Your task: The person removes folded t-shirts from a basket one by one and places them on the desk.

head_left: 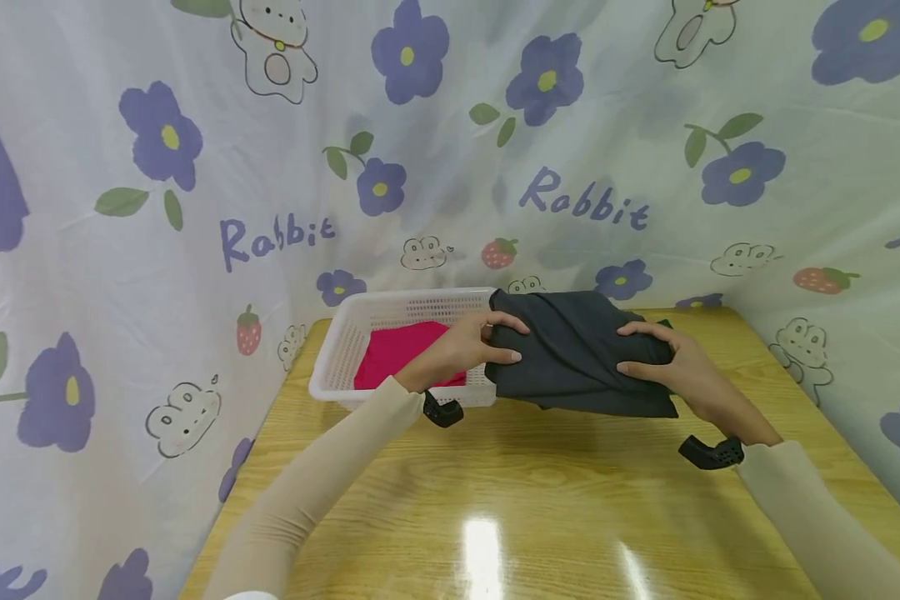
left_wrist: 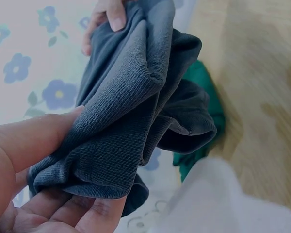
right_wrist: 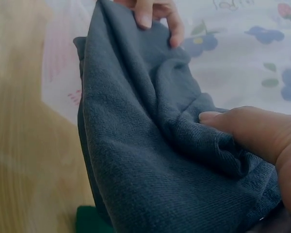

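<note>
A dark grey folded garment point(head_left: 570, 354) is held up above the table between both hands. My left hand point(head_left: 468, 346) grips its left edge, thumb on the near face and fingers round the other side, as the left wrist view shows. At the opposite edge my right hand point(head_left: 682, 371) grips the cloth, its thumb point(right_wrist: 223, 119) pressing into a fold. The fabric looks finely ribbed, with loose folds hanging at one side. What kind of garment it is, I cannot tell. Some of the fingers are hidden behind the cloth.
A white perforated plastic basket point(head_left: 328, 367) stands at the back left with a red cloth point(head_left: 397, 350) inside. Behind the garment, a green cloth point(left_wrist: 206, 116) lies on the wooden table point(head_left: 420, 500). A patterned curtain point(head_left: 450, 150) hangs along the back and sides.
</note>
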`<action>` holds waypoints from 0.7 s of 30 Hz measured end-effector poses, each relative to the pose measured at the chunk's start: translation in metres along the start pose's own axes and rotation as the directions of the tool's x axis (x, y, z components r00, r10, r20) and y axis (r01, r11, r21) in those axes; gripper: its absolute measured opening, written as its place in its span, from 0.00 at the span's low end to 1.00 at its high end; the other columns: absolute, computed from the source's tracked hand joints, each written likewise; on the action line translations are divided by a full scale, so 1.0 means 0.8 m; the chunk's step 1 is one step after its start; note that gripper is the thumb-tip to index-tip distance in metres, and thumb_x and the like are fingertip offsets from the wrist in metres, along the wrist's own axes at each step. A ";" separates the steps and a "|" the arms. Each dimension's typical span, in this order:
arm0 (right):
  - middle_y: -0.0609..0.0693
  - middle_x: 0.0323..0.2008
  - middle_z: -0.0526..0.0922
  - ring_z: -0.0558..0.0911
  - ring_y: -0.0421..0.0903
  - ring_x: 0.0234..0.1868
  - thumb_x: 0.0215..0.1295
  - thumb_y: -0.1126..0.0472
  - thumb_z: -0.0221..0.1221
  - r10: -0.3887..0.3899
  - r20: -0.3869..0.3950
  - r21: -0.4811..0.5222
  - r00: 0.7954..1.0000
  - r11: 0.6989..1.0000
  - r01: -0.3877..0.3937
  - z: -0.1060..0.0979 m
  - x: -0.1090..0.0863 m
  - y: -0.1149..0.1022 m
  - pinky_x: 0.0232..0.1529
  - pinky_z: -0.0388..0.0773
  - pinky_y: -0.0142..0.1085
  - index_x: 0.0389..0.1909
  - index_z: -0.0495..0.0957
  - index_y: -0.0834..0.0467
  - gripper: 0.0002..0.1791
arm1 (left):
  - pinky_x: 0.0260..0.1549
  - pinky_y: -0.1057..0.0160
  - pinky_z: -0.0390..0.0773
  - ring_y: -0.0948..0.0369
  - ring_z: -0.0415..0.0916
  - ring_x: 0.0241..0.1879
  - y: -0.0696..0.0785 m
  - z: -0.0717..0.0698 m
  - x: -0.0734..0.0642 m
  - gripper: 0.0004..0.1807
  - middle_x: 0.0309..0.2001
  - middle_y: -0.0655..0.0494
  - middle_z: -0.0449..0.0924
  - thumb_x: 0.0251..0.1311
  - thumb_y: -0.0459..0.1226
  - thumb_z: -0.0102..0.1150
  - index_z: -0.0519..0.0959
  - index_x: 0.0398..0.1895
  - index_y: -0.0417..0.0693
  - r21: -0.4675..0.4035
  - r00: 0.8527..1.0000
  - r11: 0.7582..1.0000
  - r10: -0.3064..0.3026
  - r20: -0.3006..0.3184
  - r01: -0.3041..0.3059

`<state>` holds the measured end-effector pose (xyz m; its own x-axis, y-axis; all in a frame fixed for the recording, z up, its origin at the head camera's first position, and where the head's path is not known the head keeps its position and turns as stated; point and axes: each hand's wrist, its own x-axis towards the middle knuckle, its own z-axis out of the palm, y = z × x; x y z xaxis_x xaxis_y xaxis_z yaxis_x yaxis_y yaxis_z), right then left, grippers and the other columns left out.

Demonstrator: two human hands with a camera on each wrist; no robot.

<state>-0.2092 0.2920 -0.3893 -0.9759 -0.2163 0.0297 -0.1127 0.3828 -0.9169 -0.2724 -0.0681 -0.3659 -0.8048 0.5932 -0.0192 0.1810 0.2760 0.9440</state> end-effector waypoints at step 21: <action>0.59 0.78 0.54 0.56 0.66 0.76 0.65 0.52 0.72 0.028 -0.010 -0.069 1.000 0.997 -0.028 -0.019 -0.052 0.042 0.49 0.74 0.26 0.69 0.72 0.50 0.34 | 0.41 0.63 0.83 0.58 0.82 0.41 -0.015 0.060 0.000 0.21 0.39 0.50 0.86 0.60 0.31 0.73 0.84 0.56 0.50 0.006 0.993 0.997 0.080 0.086 -0.080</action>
<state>-0.1750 0.3274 -0.4156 -0.9804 -0.1967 0.0081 -0.0976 0.4495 -0.8879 -0.2474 -0.0350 -0.3934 -0.7364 0.6760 0.0279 0.2486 0.2321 0.9404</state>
